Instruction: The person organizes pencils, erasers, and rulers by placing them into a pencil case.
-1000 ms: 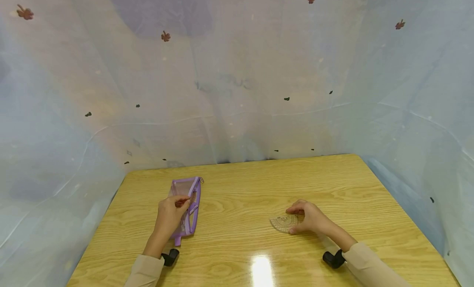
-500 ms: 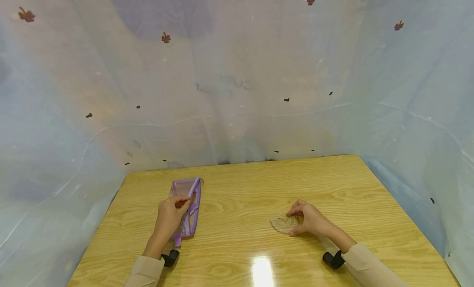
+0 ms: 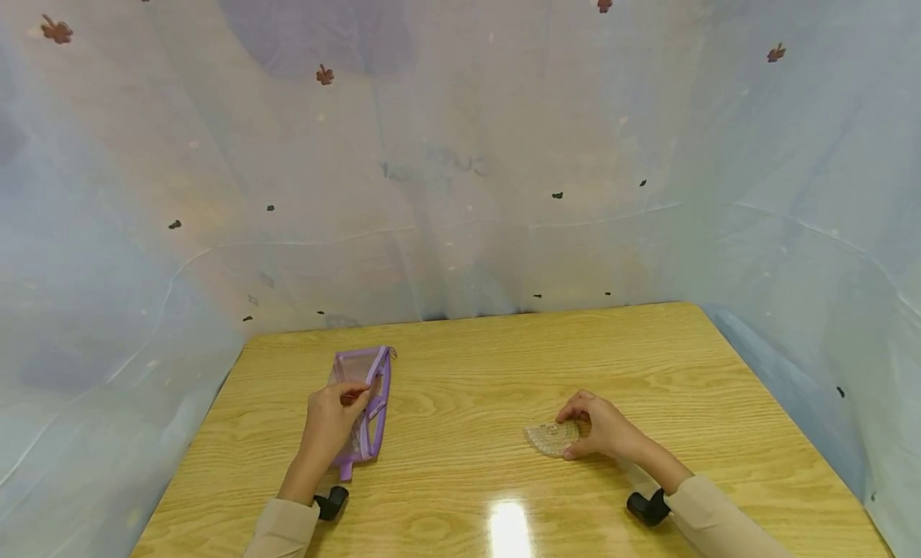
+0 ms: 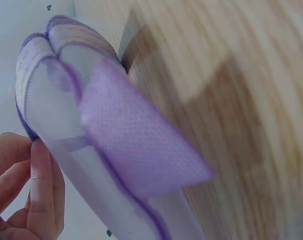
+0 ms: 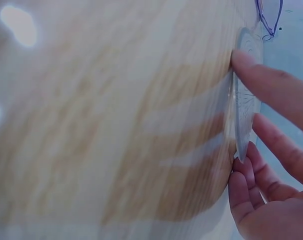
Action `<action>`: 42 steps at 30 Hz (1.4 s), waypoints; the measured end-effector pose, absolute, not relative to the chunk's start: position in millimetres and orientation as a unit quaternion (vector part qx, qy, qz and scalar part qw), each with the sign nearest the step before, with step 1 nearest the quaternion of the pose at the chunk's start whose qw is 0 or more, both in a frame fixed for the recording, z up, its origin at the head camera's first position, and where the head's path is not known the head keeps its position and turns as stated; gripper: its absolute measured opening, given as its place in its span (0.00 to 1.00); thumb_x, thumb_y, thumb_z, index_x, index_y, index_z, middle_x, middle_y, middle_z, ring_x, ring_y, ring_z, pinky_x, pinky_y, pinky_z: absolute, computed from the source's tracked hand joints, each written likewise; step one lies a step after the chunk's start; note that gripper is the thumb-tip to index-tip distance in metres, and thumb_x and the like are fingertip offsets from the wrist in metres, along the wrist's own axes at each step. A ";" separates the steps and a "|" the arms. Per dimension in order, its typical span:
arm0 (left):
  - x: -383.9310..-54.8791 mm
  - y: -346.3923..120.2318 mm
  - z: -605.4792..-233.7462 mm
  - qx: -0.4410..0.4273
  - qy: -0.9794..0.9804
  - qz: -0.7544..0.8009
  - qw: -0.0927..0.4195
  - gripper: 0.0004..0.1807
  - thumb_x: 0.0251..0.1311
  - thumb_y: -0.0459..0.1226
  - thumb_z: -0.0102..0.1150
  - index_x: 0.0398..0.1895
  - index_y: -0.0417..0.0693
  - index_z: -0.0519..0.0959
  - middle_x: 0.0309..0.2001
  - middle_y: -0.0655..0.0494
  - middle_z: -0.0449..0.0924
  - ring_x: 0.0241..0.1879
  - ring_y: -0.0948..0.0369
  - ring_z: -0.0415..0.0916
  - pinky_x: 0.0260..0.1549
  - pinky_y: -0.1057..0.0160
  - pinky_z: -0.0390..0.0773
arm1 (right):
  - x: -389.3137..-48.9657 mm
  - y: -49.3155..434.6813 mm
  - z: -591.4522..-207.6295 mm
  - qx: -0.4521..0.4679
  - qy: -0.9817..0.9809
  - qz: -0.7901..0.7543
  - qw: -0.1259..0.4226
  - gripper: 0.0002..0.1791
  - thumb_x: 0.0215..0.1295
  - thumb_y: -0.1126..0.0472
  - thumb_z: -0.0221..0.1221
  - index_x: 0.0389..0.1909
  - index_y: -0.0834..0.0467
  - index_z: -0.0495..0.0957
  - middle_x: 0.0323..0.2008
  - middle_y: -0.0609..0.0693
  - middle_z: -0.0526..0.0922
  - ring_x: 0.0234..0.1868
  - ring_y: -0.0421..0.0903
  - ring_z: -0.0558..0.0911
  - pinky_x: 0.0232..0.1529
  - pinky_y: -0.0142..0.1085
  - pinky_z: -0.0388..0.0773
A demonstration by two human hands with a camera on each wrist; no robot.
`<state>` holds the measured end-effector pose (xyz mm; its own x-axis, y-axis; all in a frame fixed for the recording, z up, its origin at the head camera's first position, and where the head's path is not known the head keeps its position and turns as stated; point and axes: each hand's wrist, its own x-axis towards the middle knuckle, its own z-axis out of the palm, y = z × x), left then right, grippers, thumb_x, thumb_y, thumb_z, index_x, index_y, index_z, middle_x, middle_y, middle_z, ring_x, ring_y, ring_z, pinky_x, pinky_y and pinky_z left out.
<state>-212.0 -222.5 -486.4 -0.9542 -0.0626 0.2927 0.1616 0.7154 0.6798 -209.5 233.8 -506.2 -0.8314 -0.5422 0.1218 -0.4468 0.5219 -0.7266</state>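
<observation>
On the left of the table lies a purple mesh pencil case [image 3: 354,358] with its zipper mouth parted. My left hand [image 3: 332,418] pinches the zipper edge between thumb and fingers, as the left wrist view shows at the rim of the case [image 4: 34,75]. A purple fabric tab [image 4: 141,135] sticks out from the near end. Toward the right, a clear semicircular protractor [image 3: 548,439] sits in the curled grasp of my right hand [image 3: 603,427]. In the right wrist view, thumb and fingers hold the protractor [image 5: 245,100] at its edges, close over the wood.
The wood-grain table [image 3: 460,382] spans the front, with a bright glare patch near its front edge. A pale printed curtain [image 3: 460,142] surrounds its back and sides. Black wrist-camera mounts [image 3: 649,506] sit at both wrists.
Both hands stay in place, the left on the pencil case and the right on the protractor. The protractor's tilt has shifted very slightly.
</observation>
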 end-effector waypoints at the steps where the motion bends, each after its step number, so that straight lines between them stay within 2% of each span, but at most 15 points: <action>1: -211.9 -222.6 -486.3 -0.027 -0.914 -0.377 0.149 0.07 0.61 0.29 0.67 0.41 0.36 0.87 0.33 0.48 0.86 0.33 0.53 0.83 0.28 0.62 0.82 | -209.2 233.4 -506.3 -0.286 0.870 -0.398 0.057 0.24 0.45 0.60 0.79 0.44 0.62 0.81 0.41 0.53 0.77 0.42 0.50 0.76 0.48 0.40 0.78; 5: -211.4 -223.2 -486.1 -0.026 -0.913 -0.378 0.147 0.07 0.61 0.29 0.67 0.41 0.35 0.87 0.33 0.48 0.86 0.33 0.53 0.83 0.28 0.63 0.82 | -208.1 231.8 -507.0 -0.285 0.873 -0.393 0.048 0.25 0.45 0.60 0.79 0.43 0.61 0.80 0.40 0.52 0.78 0.39 0.48 0.74 0.42 0.38 0.75; 14: -210.7 -223.3 -485.1 -0.023 -0.913 -0.380 0.150 0.07 0.61 0.29 0.67 0.41 0.36 0.87 0.33 0.48 0.86 0.32 0.53 0.83 0.27 0.64 0.82 | -208.4 231.3 -505.6 -0.276 0.876 -0.392 0.060 0.25 0.45 0.60 0.79 0.44 0.61 0.79 0.41 0.51 0.78 0.39 0.48 0.75 0.40 0.37 0.75; 27: -210.0 -224.0 -486.1 -0.024 -0.911 -0.379 0.158 0.06 0.61 0.30 0.67 0.40 0.36 0.87 0.32 0.50 0.86 0.31 0.54 0.83 0.26 0.65 0.81 | -209.0 232.8 -501.4 -0.283 0.861 -0.416 0.074 0.26 0.45 0.63 0.79 0.46 0.66 0.80 0.43 0.55 0.82 0.41 0.50 0.79 0.39 0.37 0.80; 31: -210.9 -224.2 -486.4 -0.022 -0.910 -0.382 0.159 0.06 0.60 0.29 0.67 0.40 0.37 0.87 0.32 0.50 0.86 0.31 0.55 0.83 0.26 0.64 0.82 | -209.9 234.4 -500.1 -0.267 0.850 -0.444 0.095 0.23 0.52 0.64 0.75 0.46 0.69 0.81 0.42 0.57 0.82 0.39 0.50 0.79 0.38 0.36 0.80; 37: -211.6 -223.9 -485.2 -0.019 -0.911 -0.384 0.151 0.06 0.61 0.30 0.67 0.40 0.37 0.87 0.32 0.49 0.86 0.32 0.54 0.83 0.26 0.65 0.81 | -213.6 237.3 -500.0 -0.270 0.830 -0.476 0.109 0.12 0.69 0.66 0.62 0.46 0.72 0.81 0.41 0.59 0.82 0.39 0.48 0.80 0.37 0.33 0.79; 42: -212.7 -223.7 -484.1 -0.021 -0.911 -0.384 0.150 0.07 0.61 0.30 0.67 0.40 0.37 0.87 0.33 0.48 0.86 0.33 0.54 0.83 0.27 0.65 0.81 | -216.6 241.0 -501.3 -0.310 0.827 -0.461 0.079 0.09 0.70 0.70 0.58 0.43 0.71 0.82 0.39 0.57 0.83 0.40 0.45 0.81 0.37 0.32 0.80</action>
<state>-212.7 -223.7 -484.1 -0.9543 -0.0761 0.2891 0.1539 0.7042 0.6932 -216.6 241.0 -501.3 -0.7949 -0.5864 0.1556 -0.4406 0.3816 -0.8126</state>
